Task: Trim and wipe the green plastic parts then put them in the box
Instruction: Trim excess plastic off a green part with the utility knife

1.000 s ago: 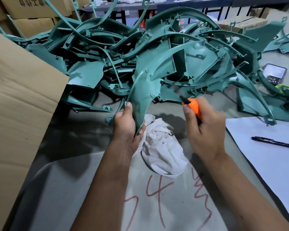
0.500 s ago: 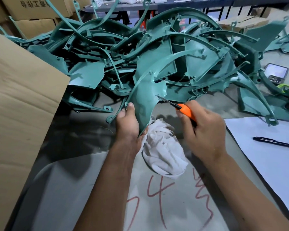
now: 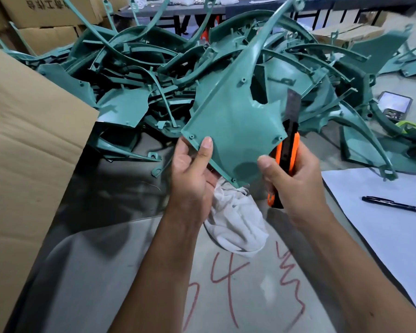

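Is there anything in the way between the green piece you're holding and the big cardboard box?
Nothing visible blocks it. The flat green plastic part is held up by the left hand, and the brown cardboard box sits just to the left across bare dark table. The right hand holding the orange utility knife is on the far side.

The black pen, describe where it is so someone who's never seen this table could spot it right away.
Start at the white sheet on the table's right side, right of the right hand holding the orange knife. The black pen lies flat on that sheet, the only thin dark stick there.
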A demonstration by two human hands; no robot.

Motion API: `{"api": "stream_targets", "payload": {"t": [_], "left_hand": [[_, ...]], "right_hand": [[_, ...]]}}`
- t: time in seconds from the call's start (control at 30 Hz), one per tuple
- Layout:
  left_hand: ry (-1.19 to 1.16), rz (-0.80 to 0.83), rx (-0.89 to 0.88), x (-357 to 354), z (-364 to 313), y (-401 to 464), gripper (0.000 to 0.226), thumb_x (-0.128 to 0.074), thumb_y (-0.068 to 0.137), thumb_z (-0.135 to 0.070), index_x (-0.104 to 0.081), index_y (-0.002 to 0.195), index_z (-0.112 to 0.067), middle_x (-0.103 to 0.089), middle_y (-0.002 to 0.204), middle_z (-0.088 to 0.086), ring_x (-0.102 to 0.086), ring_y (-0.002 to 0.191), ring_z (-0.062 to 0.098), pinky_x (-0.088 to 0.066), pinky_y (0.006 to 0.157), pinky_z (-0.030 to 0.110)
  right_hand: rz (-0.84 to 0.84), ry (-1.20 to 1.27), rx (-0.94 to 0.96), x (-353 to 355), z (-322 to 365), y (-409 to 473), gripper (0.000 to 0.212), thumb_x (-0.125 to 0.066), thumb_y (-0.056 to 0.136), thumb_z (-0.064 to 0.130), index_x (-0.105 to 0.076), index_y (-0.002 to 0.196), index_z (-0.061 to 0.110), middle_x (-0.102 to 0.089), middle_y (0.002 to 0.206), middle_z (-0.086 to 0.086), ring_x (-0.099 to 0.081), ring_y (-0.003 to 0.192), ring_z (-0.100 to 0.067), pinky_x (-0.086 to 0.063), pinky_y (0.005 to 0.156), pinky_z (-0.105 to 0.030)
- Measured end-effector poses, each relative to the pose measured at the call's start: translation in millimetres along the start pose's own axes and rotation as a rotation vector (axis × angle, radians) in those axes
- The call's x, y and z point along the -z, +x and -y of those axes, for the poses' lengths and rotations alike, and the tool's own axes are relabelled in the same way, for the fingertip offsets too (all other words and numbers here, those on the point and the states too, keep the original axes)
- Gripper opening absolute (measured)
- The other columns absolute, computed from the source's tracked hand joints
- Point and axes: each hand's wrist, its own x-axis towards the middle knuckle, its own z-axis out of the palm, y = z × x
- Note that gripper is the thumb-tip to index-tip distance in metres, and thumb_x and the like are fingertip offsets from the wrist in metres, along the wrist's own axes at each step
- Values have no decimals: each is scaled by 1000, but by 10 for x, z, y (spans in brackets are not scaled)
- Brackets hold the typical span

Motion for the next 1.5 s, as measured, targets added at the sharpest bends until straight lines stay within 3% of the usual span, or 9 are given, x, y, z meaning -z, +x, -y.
{"api": "stream_targets", "payload": {"t": [0.23, 0.33, 0.47, 0.67, 0.83, 0.97, 1.17, 1.33, 1.5], "left_hand": [[-62, 144, 43, -37, 27, -35, 51, -48, 101, 1, -38, 151, -2, -47, 151, 30, -49, 137, 46, -43, 111, 61], [128, 152, 63, 88, -29, -4, 45, -59, 92, 2, -48, 136, 3, -59, 135, 33, -56, 128, 51, -44, 108, 67], [412, 192, -12, 226, -115, 29, 37, -70, 91, -4, -64, 128, -2, -73, 124, 15, -68, 119, 31, -55, 102, 45], [437, 9, -262, 65, -132, 28, 22, -76, 89, -5, -79, 97, -26, -79, 103, -8, -75, 100, 10, -58, 84, 21], [206, -263, -281, -48, -205, 107, 52, -86, 70, -36, -61, 114, -24, -77, 110, -14, -72, 110, 14, -58, 98, 47], [133, -232, -315, -127, -223, 97, 41, -82, 80, -20, -63, 117, -17, -77, 115, -4, -72, 113, 20, -56, 100, 53], [148, -216, -287, -98, -250, 72, 17, -75, 88, -5, -81, 91, -20, -79, 105, 3, -76, 101, 24, -63, 82, 40], [112, -278, -221, -31, -322, 94, 19, -73, 91, -1, -71, 100, -18, -79, 105, 4, -75, 102, 30, -62, 84, 54], [153, -313, -269, -81, -311, 106, 20, -76, 87, -3, -71, 99, -17, -79, 105, 1, -75, 104, 27, -59, 92, 56]], "right_hand": [[-158, 137, -94, 20, -83, 64, 30, -84, 85, 9, -65, 82, 31, -52, 55, 4, -44, 42, -17, -36, 41, -26], [-319, 69, -2, 104, -78, 103, 20, -79, 91, 8, -71, 92, 26, -63, 62, 12, -51, 47, -8, -43, 48, -23], [-273, -112, 129, 144, -83, 108, 23, -77, 92, 9, -75, 98, 31, -66, 67, 21, -55, 56, 3, -46, 60, -11], [-309, -348, 247, 168, -114, 107, 17, -65, 101, 41, -61, 96, 26, -52, 80, 7, -49, 73, -16, -42, 70, -31], [54, -543, 331, 104, -170, 36, 38, -55, 99, 52, -57, 78, 20, -48, 60, 11, -48, 57, -10, -39, 56, -35], [235, -623, 331, 24, -209, 41, 46, -55, 99, 56, -57, 75, 16, -52, 54, 16, -54, 53, -10, -43, 52, -38], [93, -547, 322, 77, -220, 39, 50, -53, 100, 59, -54, 72, 17, -47, 53, 9, -46, 48, -10, -38, 48, -34], [-177, -607, 227, 132, -202, 88, 50, -49, 101, 58, -37, 66, 25, -36, 53, 8, -34, 51, -13, -30, 52, -38], [48, -552, 428, 31, -155, 9, 46, -55, 100, 57, -55, 74, 19, -46, 55, 11, -45, 49, -12, -39, 48, -38]]}}
